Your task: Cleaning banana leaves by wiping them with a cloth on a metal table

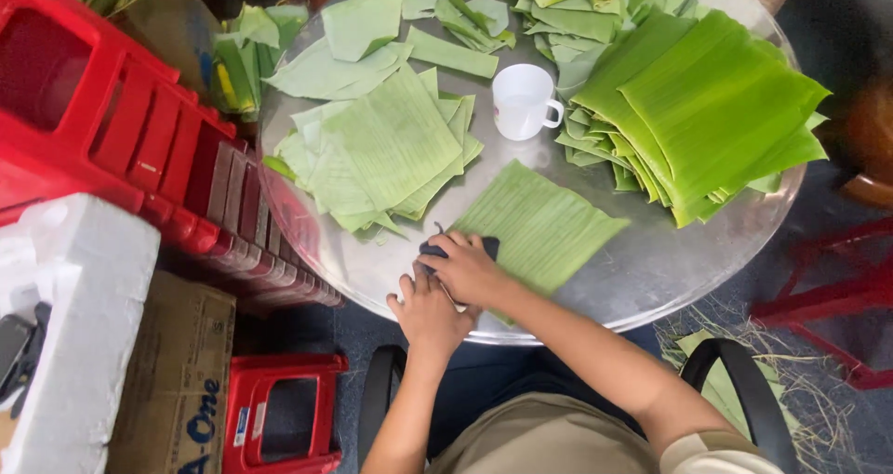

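A single pale green banana leaf piece [544, 225] lies flat on the round metal table [642, 269] in front of me. My right hand [468, 267] presses a dark cloth [434, 250] onto the leaf's near left corner. My left hand [428, 312] rests at the table's near edge, just under the right hand and touching it, fingers apart and holding nothing that I can see.
A stack of pale cut leaves [386, 148] lies at the left, a thick pile of brighter green leaves [707, 111] at the right, a white mug [523, 101] between them. Red plastic stools [139, 130] and a cardboard box [172, 381] stand left. A black chair armrest [744, 390] is near.
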